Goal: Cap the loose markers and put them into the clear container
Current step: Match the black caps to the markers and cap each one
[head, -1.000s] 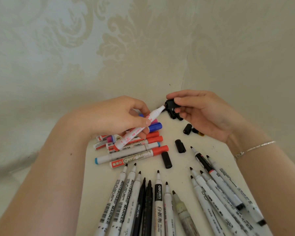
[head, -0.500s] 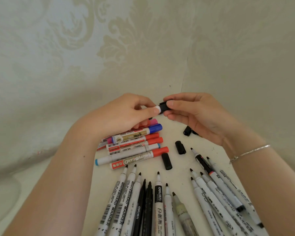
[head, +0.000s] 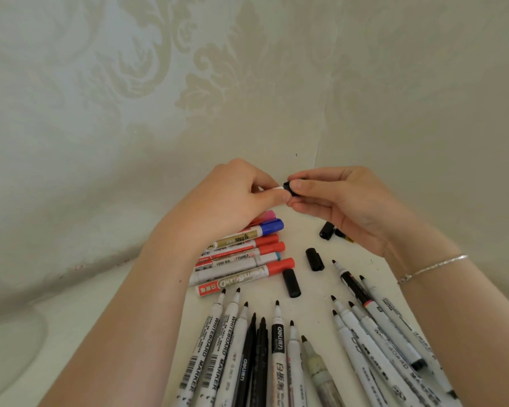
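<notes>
Above table (head: 315, 295) | left hand (head: 227, 207) fingers clamp marker (head: 278, 188) | right hand (head: 344, 201) fingers pinch black cap (head: 288, 186)

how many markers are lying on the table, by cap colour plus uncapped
red-capped markers: 3
blue-capped: 1
pink-capped: 1
light-blue-capped: 1
uncapped: 13
total: 19
held marker in the left hand not counted

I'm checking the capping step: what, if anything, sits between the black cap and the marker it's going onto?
Nothing visible. The right hand pinches the black cap right at the white end of the marker that the left hand holds; fingers hide the joint itself.
</notes>
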Demonstrator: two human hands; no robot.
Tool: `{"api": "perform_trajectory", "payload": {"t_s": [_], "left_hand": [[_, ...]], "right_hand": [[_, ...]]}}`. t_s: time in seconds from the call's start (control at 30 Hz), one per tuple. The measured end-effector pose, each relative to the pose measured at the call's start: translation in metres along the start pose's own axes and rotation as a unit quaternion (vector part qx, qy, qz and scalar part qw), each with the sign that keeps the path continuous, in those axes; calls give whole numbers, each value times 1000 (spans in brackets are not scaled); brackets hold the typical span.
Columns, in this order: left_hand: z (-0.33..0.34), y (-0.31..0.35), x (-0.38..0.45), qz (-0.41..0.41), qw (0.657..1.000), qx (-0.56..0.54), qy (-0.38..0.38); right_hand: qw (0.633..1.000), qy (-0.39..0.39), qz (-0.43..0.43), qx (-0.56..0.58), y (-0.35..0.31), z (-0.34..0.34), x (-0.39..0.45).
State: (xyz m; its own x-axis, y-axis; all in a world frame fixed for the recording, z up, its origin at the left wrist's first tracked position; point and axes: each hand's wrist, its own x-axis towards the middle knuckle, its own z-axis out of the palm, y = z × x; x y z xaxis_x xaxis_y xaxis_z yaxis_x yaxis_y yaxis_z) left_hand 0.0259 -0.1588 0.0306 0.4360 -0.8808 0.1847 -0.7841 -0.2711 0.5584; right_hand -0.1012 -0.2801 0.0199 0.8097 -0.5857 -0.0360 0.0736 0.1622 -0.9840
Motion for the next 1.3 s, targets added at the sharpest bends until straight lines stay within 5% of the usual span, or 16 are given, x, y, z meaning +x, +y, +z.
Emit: {"api": "perform_trajectory", "payload": {"t_s": [0.13, 0.3, 0.37, 0.73, 0.97, 1.13, 1.3], "left_hand": [[-1, -2, -1, -11, 999, 26, -23], [-2, -14, -6, -69, 984, -47, -160], [-6, -17, -7, -72, 981, 4, -180], [26, -16, 1, -90, 965, 192, -154], [30, -24, 2, -82, 962, 213, -150], [31, -23, 1, -94, 960, 219, -148], [30, -19, 1, -91, 961, 225, -135]], "right_hand": [[998, -2, 3, -68, 3, 3, 1], [977, -47, 52, -200, 6, 6, -1], [967, -67, 77, -234, 5, 3, -2], [884, -42, 58, -462, 32, 12, 7], [843, -35, 27, -537, 34, 17, 7], [760, -135, 121, -624, 19, 18, -7], [722, -177, 142, -654, 30, 30, -10]]}}
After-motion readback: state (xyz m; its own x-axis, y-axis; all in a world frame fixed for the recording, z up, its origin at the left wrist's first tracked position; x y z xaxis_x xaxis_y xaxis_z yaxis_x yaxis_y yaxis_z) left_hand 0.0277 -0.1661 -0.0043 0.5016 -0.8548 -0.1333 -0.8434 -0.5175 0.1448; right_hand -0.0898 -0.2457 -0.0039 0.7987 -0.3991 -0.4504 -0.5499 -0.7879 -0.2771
